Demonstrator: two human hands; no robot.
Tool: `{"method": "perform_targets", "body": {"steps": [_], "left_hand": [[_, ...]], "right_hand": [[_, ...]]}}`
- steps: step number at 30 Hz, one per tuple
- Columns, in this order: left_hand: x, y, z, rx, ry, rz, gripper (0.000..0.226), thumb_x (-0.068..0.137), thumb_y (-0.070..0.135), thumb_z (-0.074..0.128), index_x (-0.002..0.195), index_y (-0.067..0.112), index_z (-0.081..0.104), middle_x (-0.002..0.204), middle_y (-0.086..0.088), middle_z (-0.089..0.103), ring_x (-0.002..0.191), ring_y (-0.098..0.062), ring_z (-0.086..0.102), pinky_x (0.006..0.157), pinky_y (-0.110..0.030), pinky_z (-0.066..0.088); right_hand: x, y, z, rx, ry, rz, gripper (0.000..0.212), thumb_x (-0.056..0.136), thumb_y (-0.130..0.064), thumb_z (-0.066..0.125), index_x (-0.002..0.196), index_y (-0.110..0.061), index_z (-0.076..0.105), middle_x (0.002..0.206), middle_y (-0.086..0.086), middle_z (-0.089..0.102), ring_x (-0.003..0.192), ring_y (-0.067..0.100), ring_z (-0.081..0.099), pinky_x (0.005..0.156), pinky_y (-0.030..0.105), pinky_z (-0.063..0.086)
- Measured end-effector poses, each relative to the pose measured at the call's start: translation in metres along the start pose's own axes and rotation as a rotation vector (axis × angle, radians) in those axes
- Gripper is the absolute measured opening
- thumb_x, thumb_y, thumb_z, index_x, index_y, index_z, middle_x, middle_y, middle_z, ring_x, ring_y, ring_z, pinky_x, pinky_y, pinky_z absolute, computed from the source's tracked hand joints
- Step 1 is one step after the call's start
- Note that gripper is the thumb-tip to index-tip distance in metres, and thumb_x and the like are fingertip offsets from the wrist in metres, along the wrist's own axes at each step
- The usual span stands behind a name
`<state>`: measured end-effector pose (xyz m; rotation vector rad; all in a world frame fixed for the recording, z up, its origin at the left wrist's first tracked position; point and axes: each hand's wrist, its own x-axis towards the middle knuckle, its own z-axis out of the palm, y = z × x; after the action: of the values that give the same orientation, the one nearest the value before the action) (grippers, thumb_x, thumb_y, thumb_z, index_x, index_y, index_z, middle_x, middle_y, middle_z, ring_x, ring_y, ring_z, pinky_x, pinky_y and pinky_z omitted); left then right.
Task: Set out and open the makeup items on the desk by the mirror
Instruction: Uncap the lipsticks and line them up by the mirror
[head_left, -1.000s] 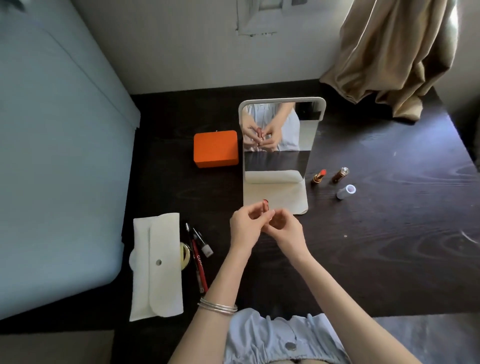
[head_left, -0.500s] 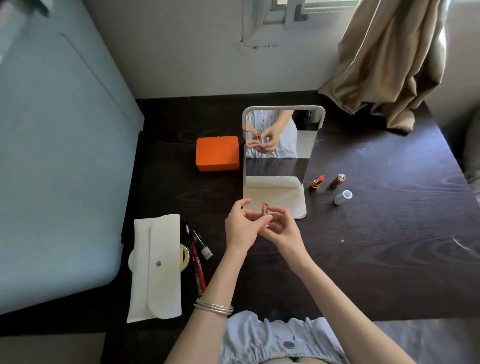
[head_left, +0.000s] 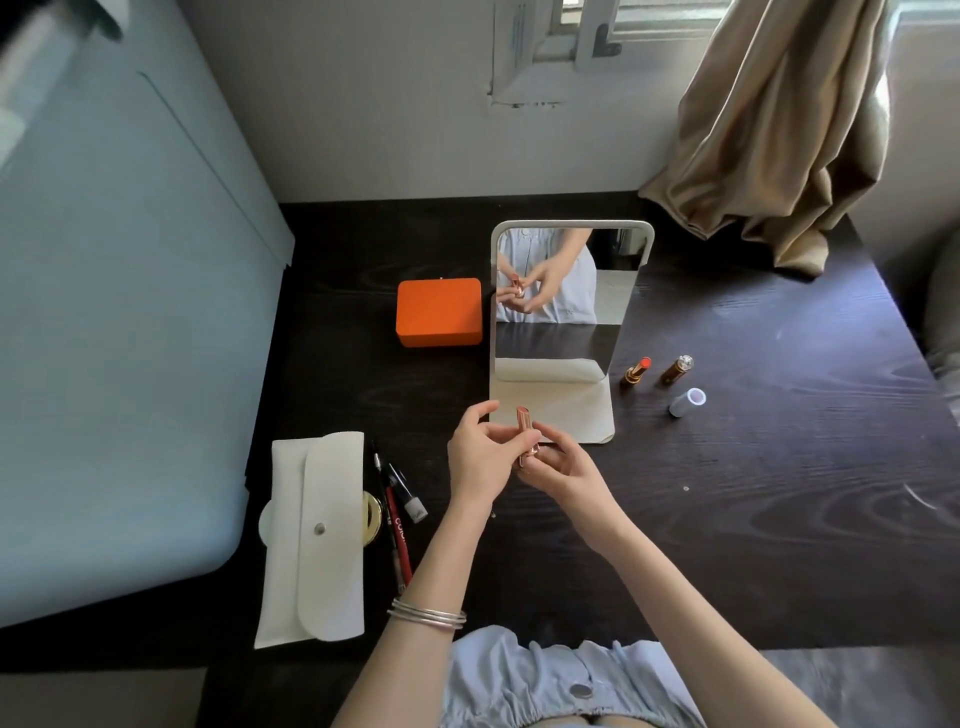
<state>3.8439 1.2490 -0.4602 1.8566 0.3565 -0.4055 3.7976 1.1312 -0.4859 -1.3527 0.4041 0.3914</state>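
Head view: both hands — left hand (head_left: 480, 457), right hand (head_left: 566, 467) — grip rose-gold lipstick tube (head_left: 525, 434).

Lipstick tube (head_left: 525, 435) perhaps further out of hands (head_left: 519, 465)

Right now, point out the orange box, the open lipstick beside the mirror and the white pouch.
orange box (head_left: 439, 312), head view, middle of its top face.
open lipstick (head_left: 637, 370), head view, on its gold tube below the orange tip.
white pouch (head_left: 311, 540), head view, on its flap beside the snap.
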Motion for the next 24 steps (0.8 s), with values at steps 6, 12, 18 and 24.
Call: {"method": "perform_targets", "body": {"steps": [6,12,18,24], "left_hand": [[-0.0013,-0.0025,0.0007,-0.072,-0.034,-0.030,0.063,0.074,0.022,0.079,0.129,0.016,0.051,0.091,0.002,0.071,0.089,-0.008,0.065,0.070,-0.014,0.045],[-0.0002,-0.0048,-0.0028,-0.083,-0.045,-0.034,0.064,0.074,0.020,0.080,0.130,0.016,0.051,0.093,0.000,0.072,0.090,-0.009,0.065,0.068,-0.013,0.045],[-0.0012,-0.0057,-0.0022,-0.092,-0.060,-0.045,0.063,0.074,0.021,0.079,0.130,0.017,0.050,0.092,0.002,0.071,0.089,-0.005,0.064,0.066,-0.011,0.041],[0.0006,-0.0068,-0.0036,-0.107,-0.061,-0.043,0.062,0.073,0.019,0.080,0.128,0.017,0.051,0.092,0.000,0.072,0.086,-0.008,0.067,0.065,-0.013,0.047]], "right_hand": [[-0.0002,-0.0031,0.0024,-0.092,0.061,-0.066,0.047,0.082,-0.011,0.070,0.124,-0.019,0.051,0.106,0.004,0.066,0.099,0.017,0.066,0.085,0.025,0.054],[-0.0020,-0.0001,-0.0014,-0.012,0.018,-0.024,0.048,0.087,-0.012,0.065,0.131,-0.017,0.048,0.113,0.010,0.066,0.105,0.018,0.065,0.095,0.033,0.051],[-0.0034,-0.0024,-0.0022,-0.037,0.059,-0.047,0.046,0.083,-0.010,0.069,0.126,-0.016,0.052,0.104,0.006,0.068,0.097,0.016,0.067,0.090,0.029,0.053],[-0.0040,-0.0020,-0.0026,0.054,0.007,-0.013,0.039,0.088,-0.017,0.060,0.126,-0.015,0.051,0.108,0.008,0.071,0.102,0.019,0.067,0.093,0.033,0.052]]}}
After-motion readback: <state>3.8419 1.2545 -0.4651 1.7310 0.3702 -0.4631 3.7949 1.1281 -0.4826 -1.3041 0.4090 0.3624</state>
